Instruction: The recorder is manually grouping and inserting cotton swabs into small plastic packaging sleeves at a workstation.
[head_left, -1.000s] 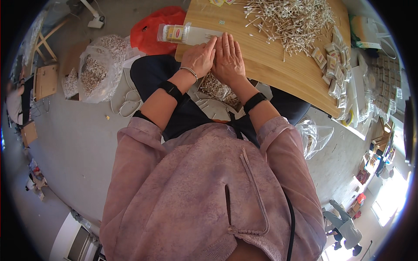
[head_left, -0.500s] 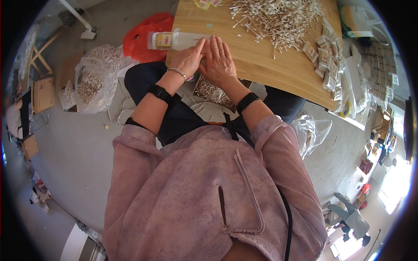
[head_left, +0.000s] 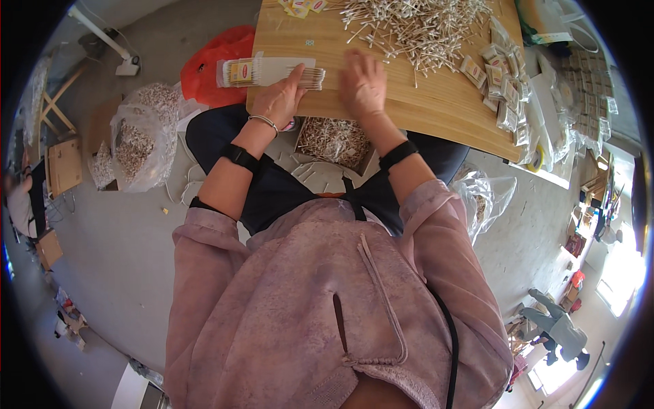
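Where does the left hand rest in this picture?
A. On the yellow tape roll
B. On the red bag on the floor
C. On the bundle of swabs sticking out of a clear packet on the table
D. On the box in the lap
C: the left hand presses its fingers on the swab bundle at the mouth of the clear packet on the wooden table.

Single head-worn fisheye, steeply downward, close over wooden table [head_left: 436, 109]

A long clear plastic packet with a red-and-yellow label [head_left: 262, 71] lies on the table's left; small filled packets [head_left: 501, 82] cluster right.
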Tool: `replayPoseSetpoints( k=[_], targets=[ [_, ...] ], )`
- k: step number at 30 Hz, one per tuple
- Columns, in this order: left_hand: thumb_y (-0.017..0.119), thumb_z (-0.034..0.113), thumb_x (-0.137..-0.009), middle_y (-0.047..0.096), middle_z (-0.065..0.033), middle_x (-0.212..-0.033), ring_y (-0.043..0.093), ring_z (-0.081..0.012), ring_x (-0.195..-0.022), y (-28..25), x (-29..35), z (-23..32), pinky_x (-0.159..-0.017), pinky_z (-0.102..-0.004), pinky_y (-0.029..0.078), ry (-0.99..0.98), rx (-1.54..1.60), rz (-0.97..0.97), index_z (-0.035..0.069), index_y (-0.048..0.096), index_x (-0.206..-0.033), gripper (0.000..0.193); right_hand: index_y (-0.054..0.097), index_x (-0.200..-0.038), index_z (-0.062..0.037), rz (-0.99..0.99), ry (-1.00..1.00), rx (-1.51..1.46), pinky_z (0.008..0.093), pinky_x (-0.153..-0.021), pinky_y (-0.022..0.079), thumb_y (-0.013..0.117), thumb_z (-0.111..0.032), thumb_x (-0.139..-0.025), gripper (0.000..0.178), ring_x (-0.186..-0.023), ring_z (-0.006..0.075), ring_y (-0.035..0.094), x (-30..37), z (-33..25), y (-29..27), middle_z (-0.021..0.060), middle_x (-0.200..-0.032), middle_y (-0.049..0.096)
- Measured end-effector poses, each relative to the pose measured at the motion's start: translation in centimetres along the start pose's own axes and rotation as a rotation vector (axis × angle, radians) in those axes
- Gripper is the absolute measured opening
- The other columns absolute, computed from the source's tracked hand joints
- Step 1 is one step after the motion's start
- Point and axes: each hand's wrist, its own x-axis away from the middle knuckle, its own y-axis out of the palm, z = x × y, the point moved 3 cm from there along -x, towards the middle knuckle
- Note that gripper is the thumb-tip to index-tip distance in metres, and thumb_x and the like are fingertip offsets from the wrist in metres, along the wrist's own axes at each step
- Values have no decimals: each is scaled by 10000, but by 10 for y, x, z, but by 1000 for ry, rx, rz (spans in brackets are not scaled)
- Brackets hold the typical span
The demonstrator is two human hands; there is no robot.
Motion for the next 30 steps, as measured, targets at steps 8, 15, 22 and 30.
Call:
replayPoseSetpoints(
  k=[8, 15, 22, 30],
  targets=[
    [531, 278, -911, 655, -194, -879, 640, -360, -790, -8, 2, -1, -676, -437, 502, -5, 139, 77, 103, 368, -1358, 506, 653, -917, -134, 104, 180, 95, 419, -884, 379, 658, -187, -790, 139, -1039, 294, 469, -15, 40, -4, 49, -1045, 554],
    [552, 151, -869, 615, -206, -1031, 615, -340, -909, -3, 6, -7, -739, -411, 490, -50, 357, 375, 73, 452, -1273, 424, 658, -888, -134, 73, 29, -53, 410, -886, 368, 623, -192, -821, 95, -1049, 277, 476, -34, -7, 6, 48, -1002, 595],
    [469, -10, -841, 487, -217, -1249, 466, -398, -1157, 9, -10, -6, -957, -425, 409, 60, 474, 694, 14, 407, -1324, 488, 615, -1059, -69, 61, -39, -299, 444, -938, 380, 566, -129, -843, 230, -1144, 324, 465, -28, -39, 17, 125, -1130, 577],
    [377, -45, -885, 516, -162, -1305, 476, -259, -1231, 19, -19, -4, -1030, -335, 364, 12, 747, 695, -2, 448, -1314, 437, 223, -1401, 84, -83, 29, -333, 442, -1149, 99, 439, -191, -894, 617, -1408, 371, 133, 9, -59, 33, 261, -1483, 199]
  ],
)
